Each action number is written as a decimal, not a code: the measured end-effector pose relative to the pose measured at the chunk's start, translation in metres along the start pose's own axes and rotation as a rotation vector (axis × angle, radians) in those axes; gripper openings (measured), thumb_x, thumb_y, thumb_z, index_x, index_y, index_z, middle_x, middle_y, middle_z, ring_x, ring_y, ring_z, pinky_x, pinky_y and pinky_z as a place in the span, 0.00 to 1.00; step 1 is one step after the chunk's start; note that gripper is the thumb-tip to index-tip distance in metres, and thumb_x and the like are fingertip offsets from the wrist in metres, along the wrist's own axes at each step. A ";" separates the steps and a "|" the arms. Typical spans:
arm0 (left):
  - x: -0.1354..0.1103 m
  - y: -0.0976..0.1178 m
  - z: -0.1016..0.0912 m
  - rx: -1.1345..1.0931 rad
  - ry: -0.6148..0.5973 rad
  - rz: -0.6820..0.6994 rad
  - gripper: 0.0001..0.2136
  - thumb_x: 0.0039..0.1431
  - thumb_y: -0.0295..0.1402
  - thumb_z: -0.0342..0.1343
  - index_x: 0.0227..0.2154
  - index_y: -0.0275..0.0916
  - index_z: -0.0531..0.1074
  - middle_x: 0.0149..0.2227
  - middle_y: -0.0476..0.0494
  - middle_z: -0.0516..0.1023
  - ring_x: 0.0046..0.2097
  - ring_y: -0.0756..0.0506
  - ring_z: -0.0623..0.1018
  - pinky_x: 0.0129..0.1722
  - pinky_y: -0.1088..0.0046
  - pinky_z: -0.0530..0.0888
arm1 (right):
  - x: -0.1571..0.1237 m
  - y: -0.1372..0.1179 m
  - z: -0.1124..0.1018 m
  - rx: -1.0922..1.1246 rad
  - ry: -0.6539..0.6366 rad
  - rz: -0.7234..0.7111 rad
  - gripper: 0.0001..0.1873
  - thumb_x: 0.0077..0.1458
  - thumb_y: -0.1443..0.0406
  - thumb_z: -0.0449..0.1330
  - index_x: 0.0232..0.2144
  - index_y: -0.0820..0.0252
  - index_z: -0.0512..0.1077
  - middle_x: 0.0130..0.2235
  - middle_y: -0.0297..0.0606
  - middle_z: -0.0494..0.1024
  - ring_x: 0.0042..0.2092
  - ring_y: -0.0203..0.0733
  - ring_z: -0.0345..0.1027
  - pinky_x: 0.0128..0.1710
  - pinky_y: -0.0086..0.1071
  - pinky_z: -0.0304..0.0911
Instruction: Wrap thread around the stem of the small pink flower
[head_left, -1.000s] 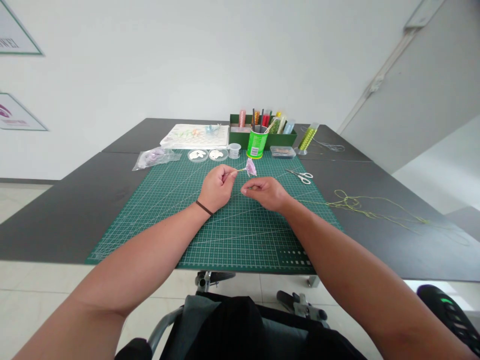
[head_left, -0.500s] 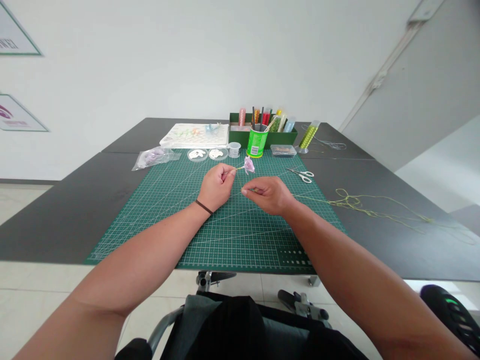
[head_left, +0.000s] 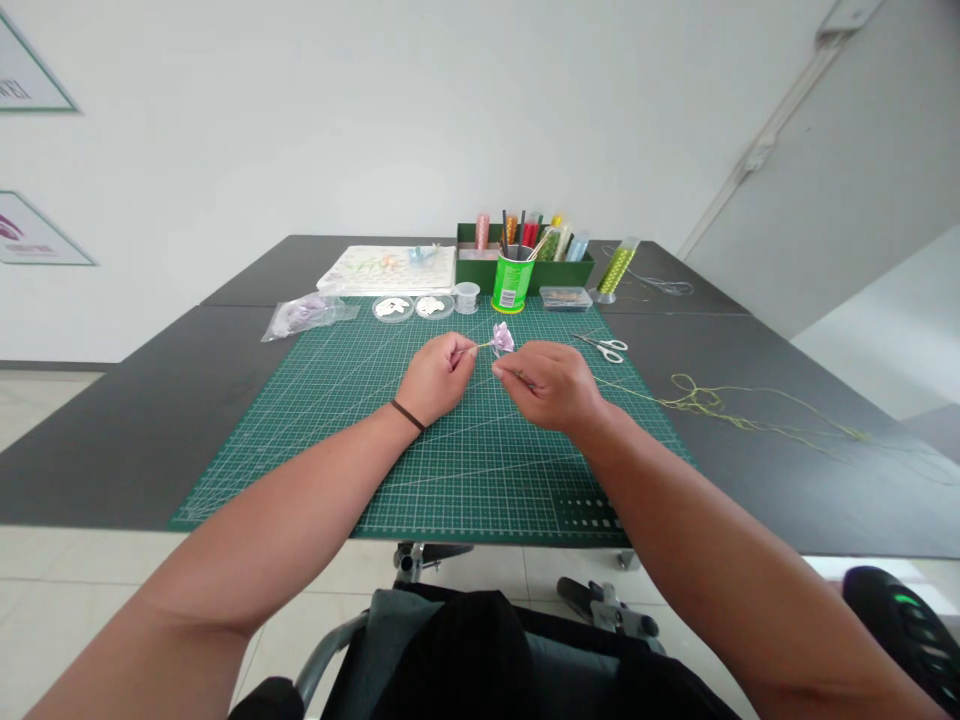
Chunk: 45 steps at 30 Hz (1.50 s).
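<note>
My left hand (head_left: 435, 378) is closed in a pinch on a thin stick that carries a small pale purple flower (head_left: 502, 338) at its tip. My right hand (head_left: 551, 385) is closed too, its fingertips pinching a thin yellow-green thread (head_left: 720, 402) just below the flower. The thread trails off to the right across the table. Both hands hover over the green cutting mat (head_left: 337, 400).
Scissors (head_left: 606, 347) lie on the mat's right side. At the back stand a green cup (head_left: 512, 283) of sticks, a green box (head_left: 555, 270) of bead tubes, a spool (head_left: 615, 270), small dishes (head_left: 412, 307), a plastic bag (head_left: 304, 315) and a patterned sheet (head_left: 390, 270). A chair is below.
My right hand has moved up and a little right, closer to the flower. The flower has turned slightly in my left hand's pinch.
</note>
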<state>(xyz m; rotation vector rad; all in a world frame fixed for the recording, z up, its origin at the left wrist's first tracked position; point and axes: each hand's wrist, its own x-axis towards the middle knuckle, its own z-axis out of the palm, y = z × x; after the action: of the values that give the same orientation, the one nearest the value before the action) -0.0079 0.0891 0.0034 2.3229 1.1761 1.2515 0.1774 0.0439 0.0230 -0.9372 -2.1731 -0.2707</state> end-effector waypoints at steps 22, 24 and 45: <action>-0.002 0.002 0.000 -0.006 -0.298 0.101 0.05 0.59 0.30 0.53 0.28 0.38 0.70 0.25 0.51 0.72 0.31 0.49 0.72 0.33 0.72 0.68 | 0.001 0.012 -0.003 -0.008 0.047 0.143 0.16 0.62 0.61 0.52 0.30 0.59 0.77 0.27 0.39 0.77 0.32 0.40 0.68 0.36 0.35 0.62; -0.003 0.003 -0.001 -0.008 -0.316 0.124 0.05 0.59 0.29 0.53 0.28 0.38 0.71 0.25 0.51 0.72 0.31 0.49 0.72 0.33 0.72 0.68 | 0.001 0.014 -0.003 0.001 0.051 0.175 0.15 0.62 0.61 0.52 0.30 0.58 0.77 0.29 0.40 0.78 0.33 0.40 0.69 0.37 0.36 0.63; -0.005 0.007 -0.004 -0.036 -0.371 0.167 0.05 0.60 0.28 0.54 0.28 0.39 0.70 0.28 0.50 0.75 0.33 0.49 0.74 0.36 0.71 0.70 | 0.004 0.030 0.007 0.229 0.027 0.615 0.10 0.51 0.59 0.61 0.29 0.58 0.79 0.25 0.35 0.76 0.27 0.36 0.63 0.30 0.32 0.56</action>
<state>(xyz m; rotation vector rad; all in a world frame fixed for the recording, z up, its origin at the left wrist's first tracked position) -0.0087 0.0809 0.0067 2.5243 0.8444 0.8252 0.1927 0.0711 0.0179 -1.3910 -1.7390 0.2558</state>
